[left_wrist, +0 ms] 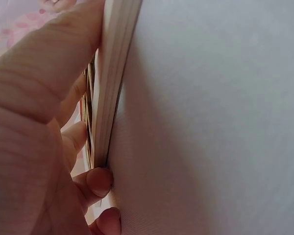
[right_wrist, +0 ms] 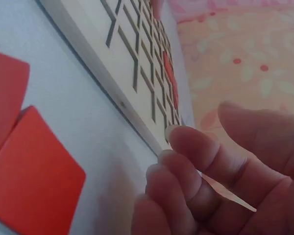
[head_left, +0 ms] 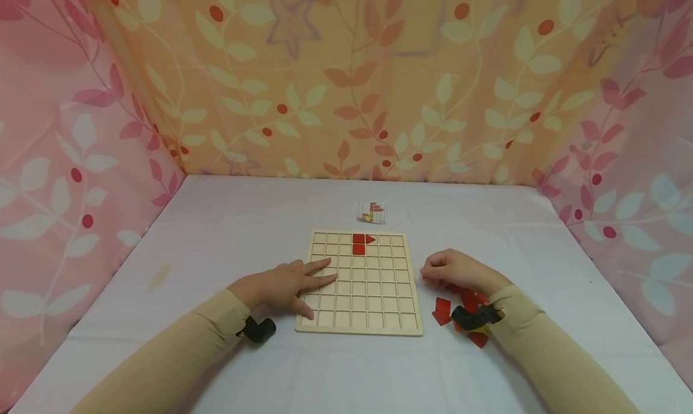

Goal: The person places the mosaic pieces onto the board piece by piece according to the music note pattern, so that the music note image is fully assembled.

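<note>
A wooden grid board lies flat on the table, two red square tiles and a red triangle tile set in its upper cells. My left hand rests on the board's left side, two fingers stretched over the grid and the thumb near the lower left corner. In the left wrist view, other fingertips touch the board's side edge. Just off the board's right edge hovers my right hand, its fingers loosely bent. The right wrist view shows nothing between that thumb and the fingers.
Loose red tiles, with some yellow among them, lie under and beside the right wrist, partly hidden. A small picture card with a coloured pattern sits behind the board. Patterned cloth walls enclose the white table.
</note>
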A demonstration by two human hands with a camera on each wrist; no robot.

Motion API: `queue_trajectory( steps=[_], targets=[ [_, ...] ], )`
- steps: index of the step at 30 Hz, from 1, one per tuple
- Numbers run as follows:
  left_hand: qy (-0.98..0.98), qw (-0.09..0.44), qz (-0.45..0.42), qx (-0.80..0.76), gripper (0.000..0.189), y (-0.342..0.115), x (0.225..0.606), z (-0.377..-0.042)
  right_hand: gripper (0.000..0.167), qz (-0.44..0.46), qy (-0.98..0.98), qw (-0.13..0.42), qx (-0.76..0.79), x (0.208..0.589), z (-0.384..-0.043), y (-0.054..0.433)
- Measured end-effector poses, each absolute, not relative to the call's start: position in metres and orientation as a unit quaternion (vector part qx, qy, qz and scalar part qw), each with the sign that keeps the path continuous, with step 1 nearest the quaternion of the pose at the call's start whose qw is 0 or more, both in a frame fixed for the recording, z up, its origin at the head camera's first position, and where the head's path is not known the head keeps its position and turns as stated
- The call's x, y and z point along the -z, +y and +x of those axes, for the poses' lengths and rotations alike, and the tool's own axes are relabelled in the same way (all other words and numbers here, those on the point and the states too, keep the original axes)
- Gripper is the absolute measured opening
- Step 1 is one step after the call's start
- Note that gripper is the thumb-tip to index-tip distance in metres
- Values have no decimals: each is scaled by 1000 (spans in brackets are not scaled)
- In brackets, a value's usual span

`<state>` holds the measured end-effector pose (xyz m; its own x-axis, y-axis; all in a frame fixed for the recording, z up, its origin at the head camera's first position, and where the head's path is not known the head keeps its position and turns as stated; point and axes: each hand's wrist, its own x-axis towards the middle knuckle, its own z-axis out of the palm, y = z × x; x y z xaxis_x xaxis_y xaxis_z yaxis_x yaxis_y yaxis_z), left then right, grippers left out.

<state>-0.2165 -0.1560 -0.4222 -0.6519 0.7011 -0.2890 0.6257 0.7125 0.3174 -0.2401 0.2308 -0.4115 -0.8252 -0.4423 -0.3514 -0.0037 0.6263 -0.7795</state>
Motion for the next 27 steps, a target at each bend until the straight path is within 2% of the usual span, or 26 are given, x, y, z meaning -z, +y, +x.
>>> queue_trajectory(
  steps=[5,11,27],
  targets=[
    [904,198,366,-96,86,-156,421,-217,24,-124,861,270,412,407,-236,237],
    [904,202,365,-97,86,-156,421,-217,6,-165,871,290,361,406,-230,247],
    [902,203,368,-97,86,-156,422,-218,15,-196,872,311,323,403,-219,244]
  ],
)
